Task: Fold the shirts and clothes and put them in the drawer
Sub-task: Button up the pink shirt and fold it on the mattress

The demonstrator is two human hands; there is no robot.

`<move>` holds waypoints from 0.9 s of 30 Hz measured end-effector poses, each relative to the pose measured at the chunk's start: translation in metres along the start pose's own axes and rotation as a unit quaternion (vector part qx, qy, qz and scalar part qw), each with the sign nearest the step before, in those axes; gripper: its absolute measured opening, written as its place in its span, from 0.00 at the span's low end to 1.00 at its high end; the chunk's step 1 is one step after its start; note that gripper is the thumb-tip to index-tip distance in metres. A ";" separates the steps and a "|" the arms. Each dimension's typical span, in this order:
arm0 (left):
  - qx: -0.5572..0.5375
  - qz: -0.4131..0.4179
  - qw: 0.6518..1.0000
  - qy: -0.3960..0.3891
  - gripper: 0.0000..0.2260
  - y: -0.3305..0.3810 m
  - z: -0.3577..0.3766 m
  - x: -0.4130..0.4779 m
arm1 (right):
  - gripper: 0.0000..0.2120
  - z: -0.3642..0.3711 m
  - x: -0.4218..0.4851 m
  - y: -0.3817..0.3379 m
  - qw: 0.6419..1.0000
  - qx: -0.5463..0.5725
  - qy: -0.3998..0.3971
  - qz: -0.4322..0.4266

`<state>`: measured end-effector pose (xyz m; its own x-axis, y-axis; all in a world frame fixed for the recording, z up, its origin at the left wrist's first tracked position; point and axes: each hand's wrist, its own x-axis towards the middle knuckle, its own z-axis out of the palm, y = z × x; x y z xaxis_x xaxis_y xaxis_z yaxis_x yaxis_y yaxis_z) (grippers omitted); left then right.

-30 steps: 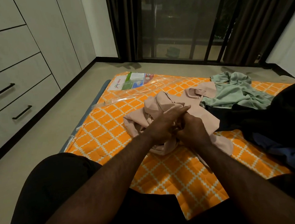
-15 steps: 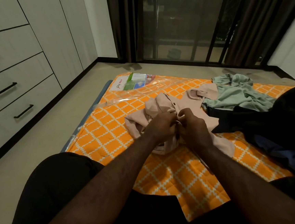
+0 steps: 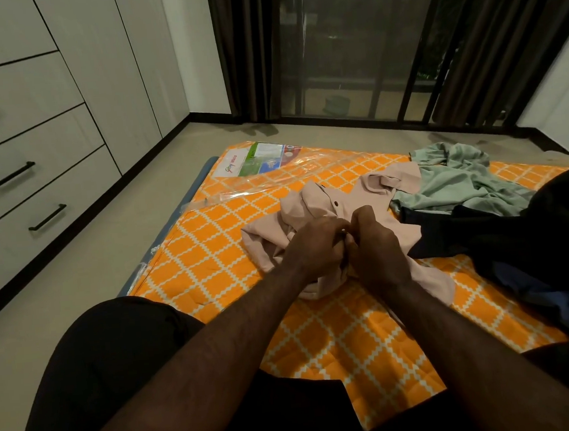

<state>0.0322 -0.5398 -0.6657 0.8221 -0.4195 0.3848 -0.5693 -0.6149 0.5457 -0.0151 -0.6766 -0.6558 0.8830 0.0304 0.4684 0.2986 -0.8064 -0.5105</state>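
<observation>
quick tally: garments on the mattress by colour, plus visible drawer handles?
Pink shirt, pinched by left hand and right hand: 1
Green garment: 1
Black garment: 1
Blue garment: 1
Drawer handles: 3
Total: 4 garments on the orange mattress, 3 handles, 7 things. The dark pile may hide more.

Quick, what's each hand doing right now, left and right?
Left hand: fingers curled, pinching the pink shirt at its front.
Right hand: also curled, pinching the same shirt right beside the left.
</observation>
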 end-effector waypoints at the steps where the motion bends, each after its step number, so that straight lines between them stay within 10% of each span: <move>1: 0.004 -0.005 1.000 0.004 0.06 0.001 -0.001 0.000 | 0.10 0.000 0.000 0.000 1.000 0.000 0.000 0.005; 27: -0.042 0.025 0.995 0.084 0.10 -0.005 0.000 -0.008 | 0.08 -0.007 0.005 0.002 0.995 0.091 0.033 0.036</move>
<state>0.0285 -0.5332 -0.6711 0.7841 -0.3269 0.5275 -0.6136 -0.5356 0.5802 -0.0124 -0.6825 -0.6488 0.8810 -0.0673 0.4683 0.3006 -0.6848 -0.6639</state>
